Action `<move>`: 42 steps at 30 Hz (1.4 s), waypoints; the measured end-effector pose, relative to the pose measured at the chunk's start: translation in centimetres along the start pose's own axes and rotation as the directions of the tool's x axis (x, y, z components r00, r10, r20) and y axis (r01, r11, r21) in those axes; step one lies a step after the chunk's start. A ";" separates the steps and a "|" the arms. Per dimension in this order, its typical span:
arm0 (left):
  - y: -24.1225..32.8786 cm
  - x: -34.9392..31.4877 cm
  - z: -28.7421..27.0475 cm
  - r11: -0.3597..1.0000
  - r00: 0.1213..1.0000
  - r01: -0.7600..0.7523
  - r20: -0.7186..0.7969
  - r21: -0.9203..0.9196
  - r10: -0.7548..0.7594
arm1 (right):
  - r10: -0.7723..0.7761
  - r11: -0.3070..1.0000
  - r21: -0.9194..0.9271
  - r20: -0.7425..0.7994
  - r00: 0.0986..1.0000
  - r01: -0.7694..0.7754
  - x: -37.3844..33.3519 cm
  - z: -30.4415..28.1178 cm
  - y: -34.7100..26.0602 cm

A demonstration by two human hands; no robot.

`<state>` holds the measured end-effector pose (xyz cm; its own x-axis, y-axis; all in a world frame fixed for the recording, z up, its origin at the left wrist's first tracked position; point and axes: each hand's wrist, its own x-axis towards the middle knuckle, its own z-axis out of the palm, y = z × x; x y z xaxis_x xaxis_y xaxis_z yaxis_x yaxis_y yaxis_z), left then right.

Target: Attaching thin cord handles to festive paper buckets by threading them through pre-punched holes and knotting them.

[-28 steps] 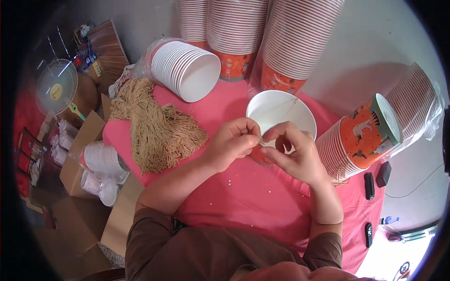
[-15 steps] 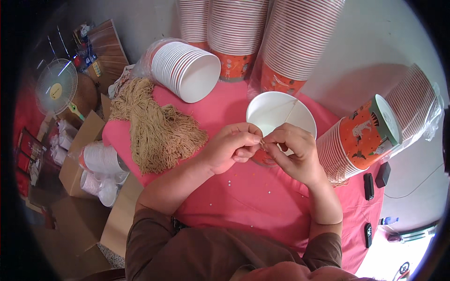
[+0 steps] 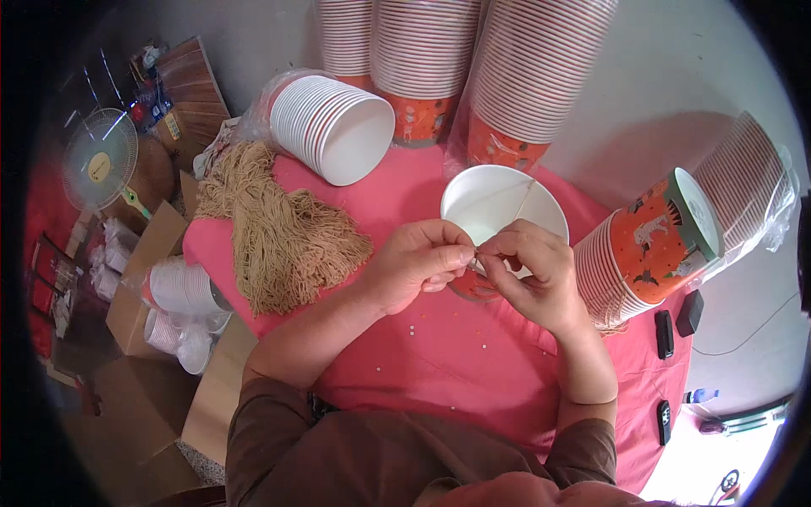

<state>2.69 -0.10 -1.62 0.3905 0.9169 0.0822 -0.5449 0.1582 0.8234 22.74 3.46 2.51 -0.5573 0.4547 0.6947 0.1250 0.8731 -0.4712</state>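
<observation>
Tall bagged stacks (image 3: 427,51) of paper buckets rise at twelve o'clock from the hands, on a pink-covered table (image 3: 405,359). At nine lies a heap of tan cords (image 3: 287,241); at one — just behind the fingers — stands an open bucket (image 3: 479,200). The left hand (image 3: 425,262) and right hand (image 3: 541,270) meet there, thumbs against forefingers, pinching a thin cord (image 3: 525,199) that slants across the bucket's white inside.

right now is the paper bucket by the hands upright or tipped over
Upright: the paper bucket stands on the pink tablecloth, mouth facing up, white inside visible, partly behind the left hand and right hand.
</observation>
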 end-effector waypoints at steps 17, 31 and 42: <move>0.0 0.0 -0.2 0.950 0.988 -0.102 -0.078 0.295 0.130 | -0.075 0.902 -0.421 0.079 0.994 0.101 0.3 -1.3 0.0; -0.2 0.2 -0.7 0.785 0.930 -0.332 0.041 0.523 0.366 | -0.134 0.852 -0.493 0.124 0.983 0.178 0.5 -1.8 0.0; 0.2 -0.2 0.9 0.406 0.812 -0.486 0.228 0.774 0.537 | -0.228 0.831 -0.463 0.222 0.948 0.308 0.2 -1.0 -0.7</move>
<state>3.20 -0.58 -0.97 0.1938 0.7459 0.6372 0.1627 -0.6650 0.7289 23.36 3.10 3.49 -0.7393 0.1930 0.6451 0.3123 0.9471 0.0745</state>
